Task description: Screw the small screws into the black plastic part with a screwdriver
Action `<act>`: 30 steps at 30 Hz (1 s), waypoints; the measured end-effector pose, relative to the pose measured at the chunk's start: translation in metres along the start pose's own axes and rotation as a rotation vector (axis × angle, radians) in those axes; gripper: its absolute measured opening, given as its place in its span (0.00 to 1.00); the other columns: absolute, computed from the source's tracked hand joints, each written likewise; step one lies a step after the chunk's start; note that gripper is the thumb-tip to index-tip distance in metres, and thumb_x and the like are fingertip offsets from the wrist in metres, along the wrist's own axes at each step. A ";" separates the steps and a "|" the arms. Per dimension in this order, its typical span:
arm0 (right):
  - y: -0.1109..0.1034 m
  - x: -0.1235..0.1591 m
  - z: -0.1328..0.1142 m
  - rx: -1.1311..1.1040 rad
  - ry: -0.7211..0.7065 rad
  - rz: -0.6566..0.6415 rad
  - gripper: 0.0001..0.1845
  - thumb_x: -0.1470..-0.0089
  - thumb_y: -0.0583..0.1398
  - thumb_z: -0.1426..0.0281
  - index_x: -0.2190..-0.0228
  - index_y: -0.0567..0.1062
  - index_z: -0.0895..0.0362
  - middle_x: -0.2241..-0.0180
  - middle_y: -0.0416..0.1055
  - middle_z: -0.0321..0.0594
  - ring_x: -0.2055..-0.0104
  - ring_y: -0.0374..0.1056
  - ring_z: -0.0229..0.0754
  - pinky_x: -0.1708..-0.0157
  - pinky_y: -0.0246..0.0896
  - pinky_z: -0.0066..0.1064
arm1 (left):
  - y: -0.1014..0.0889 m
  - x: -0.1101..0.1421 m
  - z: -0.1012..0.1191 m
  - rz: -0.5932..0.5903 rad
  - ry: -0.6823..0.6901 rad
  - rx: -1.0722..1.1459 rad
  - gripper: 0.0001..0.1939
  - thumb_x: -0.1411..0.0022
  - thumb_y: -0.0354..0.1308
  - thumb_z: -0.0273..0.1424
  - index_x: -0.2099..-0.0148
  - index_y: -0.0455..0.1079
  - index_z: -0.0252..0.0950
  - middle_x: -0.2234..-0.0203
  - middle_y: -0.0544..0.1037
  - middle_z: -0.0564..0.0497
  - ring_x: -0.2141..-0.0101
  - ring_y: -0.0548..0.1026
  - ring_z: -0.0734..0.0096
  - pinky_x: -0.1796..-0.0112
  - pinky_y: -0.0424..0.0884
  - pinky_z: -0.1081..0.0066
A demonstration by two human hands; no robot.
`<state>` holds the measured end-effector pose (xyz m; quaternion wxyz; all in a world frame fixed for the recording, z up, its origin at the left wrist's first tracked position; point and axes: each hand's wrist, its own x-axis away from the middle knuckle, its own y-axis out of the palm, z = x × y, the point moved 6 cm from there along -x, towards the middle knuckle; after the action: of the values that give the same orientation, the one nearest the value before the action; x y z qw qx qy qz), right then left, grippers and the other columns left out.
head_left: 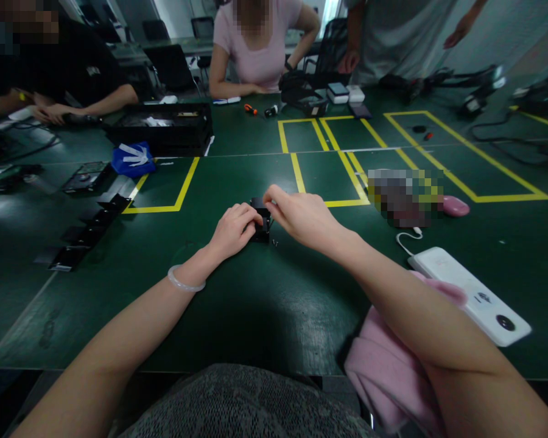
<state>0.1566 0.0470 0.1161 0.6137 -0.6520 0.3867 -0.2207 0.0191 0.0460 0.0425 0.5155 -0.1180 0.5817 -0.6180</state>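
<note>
A small black block sits on the green counter, around the middle of the near edge's length and well back from that edge. The left hand holds it from the left side, fingers bent over it and close together; a pale bracelet circles the wrist. The right hand is at the block's right side, its thumb and fingertips drawn narrow in a pinch; whether they grip anything is too small to tell. Just beside the block, toward the near edge, lie some tiny screws.

Toward the counter's left side stands a row of black brackets, with a blue pouch beyond it, in front of a long black bin. Toward the right side, a white power bank lies under the right forearm, with a white cable near its far end and a pink rounded case farther back. Pink cloth hangs over the near edge. Yellow tape outlines boxes on the counter. Along the far edge are 3 people, 1 of them in a pink top.
</note>
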 end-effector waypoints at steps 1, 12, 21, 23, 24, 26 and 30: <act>0.000 0.000 0.000 -0.010 -0.004 0.005 0.20 0.31 0.44 0.63 0.50 0.70 0.56 0.64 0.79 0.42 0.65 0.72 0.43 0.72 0.41 0.31 | 0.000 0.000 0.000 0.002 0.006 0.002 0.09 0.34 0.48 0.24 0.61 0.70 0.37 0.63 0.75 0.47 0.60 0.71 0.61 0.59 0.66 0.62; 0.001 0.000 -0.002 -0.009 -0.051 0.026 0.20 0.31 0.43 0.63 0.51 0.70 0.56 0.66 0.78 0.42 0.66 0.73 0.42 0.73 0.41 0.30 | 0.001 0.000 -0.001 0.009 0.007 -0.021 0.09 0.34 0.48 0.24 0.61 0.70 0.37 0.63 0.75 0.47 0.61 0.70 0.61 0.59 0.66 0.62; 0.002 -0.001 0.001 0.031 -0.008 0.000 0.20 0.31 0.44 0.61 0.54 0.72 0.55 0.67 0.78 0.42 0.66 0.72 0.43 0.72 0.40 0.31 | 0.000 0.000 0.001 0.016 0.010 -0.011 0.10 0.34 0.48 0.23 0.62 0.70 0.36 0.63 0.75 0.47 0.61 0.70 0.62 0.59 0.65 0.62; 0.002 -0.001 0.001 -0.009 -0.012 0.007 0.19 0.31 0.44 0.62 0.51 0.70 0.55 0.66 0.78 0.42 0.66 0.71 0.42 0.71 0.42 0.31 | 0.000 0.000 0.000 0.007 0.006 -0.012 0.10 0.34 0.48 0.23 0.61 0.70 0.36 0.63 0.75 0.47 0.61 0.70 0.62 0.59 0.65 0.62; 0.002 0.000 0.001 -0.027 -0.016 0.012 0.19 0.31 0.44 0.63 0.50 0.70 0.56 0.66 0.78 0.42 0.66 0.71 0.42 0.71 0.42 0.30 | 0.000 0.000 0.000 0.005 0.006 -0.013 0.10 0.34 0.48 0.23 0.61 0.70 0.36 0.63 0.75 0.47 0.61 0.70 0.62 0.58 0.65 0.62; 0.002 0.000 0.001 -0.045 -0.024 0.021 0.20 0.31 0.44 0.62 0.50 0.70 0.56 0.65 0.78 0.41 0.66 0.71 0.42 0.71 0.42 0.30 | 0.000 0.000 0.001 0.009 0.008 -0.012 0.10 0.34 0.48 0.23 0.61 0.70 0.37 0.63 0.75 0.47 0.61 0.70 0.62 0.59 0.65 0.63; 0.002 -0.001 0.002 0.004 -0.015 0.012 0.20 0.31 0.45 0.60 0.54 0.72 0.55 0.67 0.78 0.41 0.66 0.71 0.43 0.72 0.40 0.31 | 0.000 0.000 0.000 0.013 0.005 -0.013 0.10 0.34 0.48 0.24 0.62 0.70 0.37 0.64 0.75 0.47 0.62 0.70 0.62 0.60 0.65 0.63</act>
<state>0.1570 0.0494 0.1136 0.6191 -0.6503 0.3854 -0.2129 0.0192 0.0457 0.0430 0.5175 -0.1160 0.5875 -0.6112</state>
